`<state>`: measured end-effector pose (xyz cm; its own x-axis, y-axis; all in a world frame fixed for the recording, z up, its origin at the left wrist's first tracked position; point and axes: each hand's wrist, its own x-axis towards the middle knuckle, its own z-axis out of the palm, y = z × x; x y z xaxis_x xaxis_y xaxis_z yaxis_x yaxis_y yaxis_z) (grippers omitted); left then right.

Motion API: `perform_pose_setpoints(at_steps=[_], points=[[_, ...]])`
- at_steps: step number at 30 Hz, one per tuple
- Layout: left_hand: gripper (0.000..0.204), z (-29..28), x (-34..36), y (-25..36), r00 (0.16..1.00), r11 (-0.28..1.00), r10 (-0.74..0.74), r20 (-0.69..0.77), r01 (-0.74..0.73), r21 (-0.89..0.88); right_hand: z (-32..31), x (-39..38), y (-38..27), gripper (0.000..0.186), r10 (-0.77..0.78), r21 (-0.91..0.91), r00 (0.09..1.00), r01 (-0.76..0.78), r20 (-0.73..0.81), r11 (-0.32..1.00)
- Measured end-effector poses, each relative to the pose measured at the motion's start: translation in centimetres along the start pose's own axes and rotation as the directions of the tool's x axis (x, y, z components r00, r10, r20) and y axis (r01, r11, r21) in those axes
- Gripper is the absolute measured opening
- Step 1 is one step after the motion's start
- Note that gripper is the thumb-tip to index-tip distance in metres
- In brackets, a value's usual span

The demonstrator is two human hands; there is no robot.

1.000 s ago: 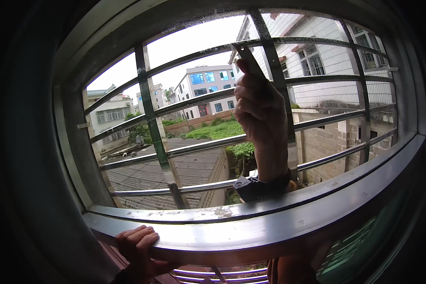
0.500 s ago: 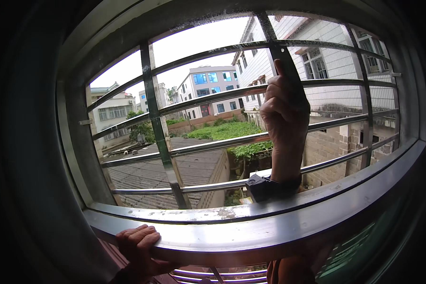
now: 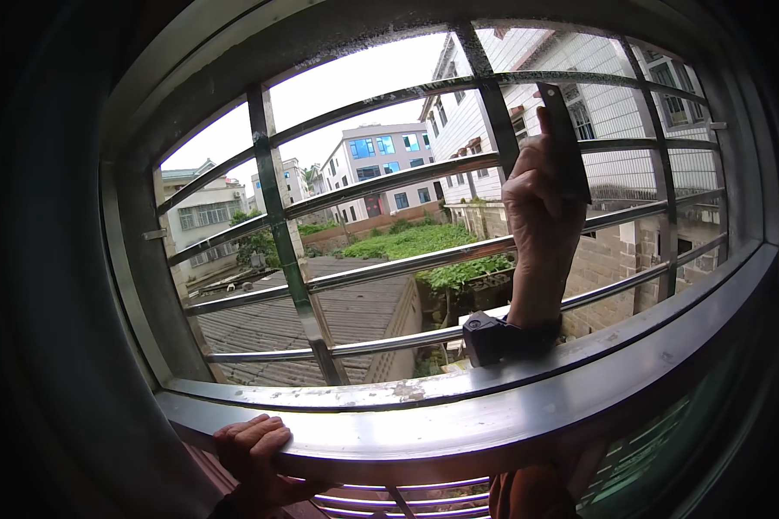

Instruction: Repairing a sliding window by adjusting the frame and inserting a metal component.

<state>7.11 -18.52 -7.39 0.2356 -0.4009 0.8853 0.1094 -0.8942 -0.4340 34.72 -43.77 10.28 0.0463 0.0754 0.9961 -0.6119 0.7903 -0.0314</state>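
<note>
My right hand (image 3: 537, 208) is raised in front of the window bars, with a black band and small box-shaped device (image 3: 486, 337) at its wrist. It grips a dark flat plate (image 3: 567, 143), long and blade-like, with a small hole near its top end. The index finger points up along the plate, and the other fingers are curled. The plate's lower end is hidden by the hand. A vertical metal bar (image 3: 492, 108) stands just left of the plate. At the lower left, my left hand (image 3: 253, 454) has its fingers hooked over the edge of the silvery metal window rail (image 3: 389, 437).
Crossing horizontal bars (image 3: 389, 273) and another upright bar (image 3: 290, 225) fill the opening inside the metal frame (image 3: 134, 285). Beyond them lie a corrugated roof (image 3: 260, 320), green plants (image 3: 415, 242) and buildings (image 3: 368, 169). A greenish glass pane (image 3: 658, 450) shows below the rail.
My right hand and the plate have moved right, off the vertical bar and away from it. My left hand stays on the rail. The view has shifted slightly.
</note>
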Motion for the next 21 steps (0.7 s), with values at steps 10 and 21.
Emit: perform_pose_setpoints(at_steps=[10, 21], points=[[0.067, -0.3, 0.2, 0.6, 0.999, 0.999, -0.043, -0.013, 0.043, -0.013, -1.5, 0.8, 2.4, 0.037, 0.173, -0.027, 0.98, -0.171, 0.095, 0.985], [0.059, -2.1, 0.6, -0.2, 0.984, 0.991, -0.015, 0.178, 0.039, -0.132, -4.3, -2.6, 6.3, 0.036, 0.099, -0.297, 0.981, -0.146, -0.168, 0.944]])
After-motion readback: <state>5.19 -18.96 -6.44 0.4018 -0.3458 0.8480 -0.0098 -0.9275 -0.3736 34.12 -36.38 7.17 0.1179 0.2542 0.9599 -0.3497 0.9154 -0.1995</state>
